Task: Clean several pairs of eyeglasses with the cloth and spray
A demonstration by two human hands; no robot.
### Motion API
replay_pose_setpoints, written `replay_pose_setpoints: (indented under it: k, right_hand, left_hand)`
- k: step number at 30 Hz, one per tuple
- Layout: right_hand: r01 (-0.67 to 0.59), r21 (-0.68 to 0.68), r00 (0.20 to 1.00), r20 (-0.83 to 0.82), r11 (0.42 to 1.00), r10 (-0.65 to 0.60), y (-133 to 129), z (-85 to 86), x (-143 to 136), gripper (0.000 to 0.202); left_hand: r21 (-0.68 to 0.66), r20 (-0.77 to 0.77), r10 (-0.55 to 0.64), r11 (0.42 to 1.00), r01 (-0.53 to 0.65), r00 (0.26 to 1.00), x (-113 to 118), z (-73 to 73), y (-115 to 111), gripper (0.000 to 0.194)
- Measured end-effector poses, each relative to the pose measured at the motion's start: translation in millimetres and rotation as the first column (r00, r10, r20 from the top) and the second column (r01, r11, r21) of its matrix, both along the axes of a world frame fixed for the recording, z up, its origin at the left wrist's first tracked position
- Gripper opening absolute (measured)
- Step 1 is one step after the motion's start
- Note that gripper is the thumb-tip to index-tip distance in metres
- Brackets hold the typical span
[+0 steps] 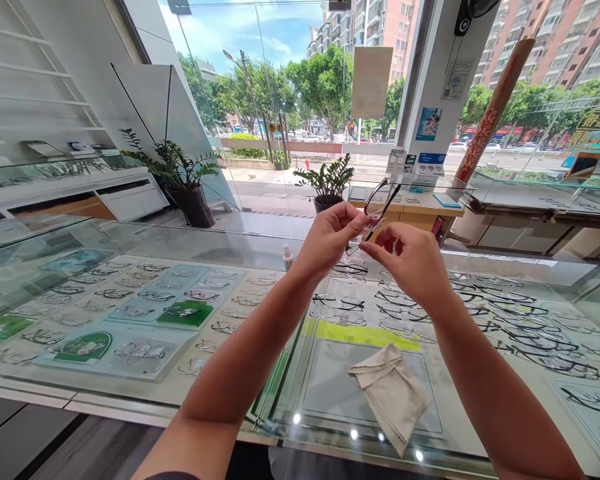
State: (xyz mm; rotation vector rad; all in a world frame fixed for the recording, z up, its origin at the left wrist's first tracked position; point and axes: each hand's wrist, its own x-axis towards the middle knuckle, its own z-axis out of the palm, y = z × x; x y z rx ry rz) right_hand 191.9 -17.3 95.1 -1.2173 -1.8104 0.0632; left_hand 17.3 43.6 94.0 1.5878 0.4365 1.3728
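Observation:
A pair of dark-framed eyeglasses (383, 208) is held up over the counter, tilted on end. My left hand (330, 235) pinches it near the middle, thumb and fingers closed on the frame. With thumb and forefinger together, my right hand (409, 260) grips its lower part; the fingers partly hide the exact spot. Below them, a folded beige cloth (393, 397) with zigzag edges lies on the glass counter top (325, 427). A small white spray bottle (287, 257) stands left of my hands, on the far side of the counter.
Under the glass are rows of eyeglasses (535, 327), with several more on pale trays (175, 293) at left. Potted plants (187, 180) stand by the window. Beyond is a wooden display table (420, 217); a slanted brown post (495, 113) rises at right.

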Motion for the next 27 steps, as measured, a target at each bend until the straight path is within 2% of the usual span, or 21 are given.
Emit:
replay_pose_setpoints:
  k: [5,12,18,22,25,27]
  right_hand:
    - [-0.047,0.045,0.998,-0.034,0.998,0.049,-3.7,6.2,9.2,0.044]
    - [-0.036,0.064,0.998,-0.045,0.997,0.039,-2.1,5.8,9.4,0.044]
    - [-0.030,0.010,0.997,-0.065,0.999,0.031,-3.4,4.5,6.6,0.044]
    - [0.008,-0.048,1.000,0.002,0.999,-0.008,-12.0,11.4,10.5,0.047]
    - [0.042,-0.087,0.997,0.062,0.995,-0.036,-20.7,19.0,18.3,0.047]
    - [0.051,-0.088,0.997,0.059,0.995,-0.046,-25.1,23.2,23.8,0.040]
  left_hand:
    - [0.063,-0.059,0.040,0.997,-0.036,0.997,-3.4,2.3,-1.9,0.042]
    - [0.096,-0.109,0.061,0.994,-0.050,0.992,-2.0,0.5,-5.1,0.042]
    - [0.096,-0.131,0.008,0.995,0.004,0.991,-0.4,-0.5,-3.3,0.045]
    - [0.117,-0.196,0.003,0.993,0.021,0.981,-7.0,0.6,1.7,0.041]
    - [0.173,-0.390,0.064,0.985,0.005,0.918,-18.1,1.0,9.5,0.030]
    - [0.272,-0.599,0.178,0.962,-0.011,0.781,-24.8,-2.1,17.8,0.022]
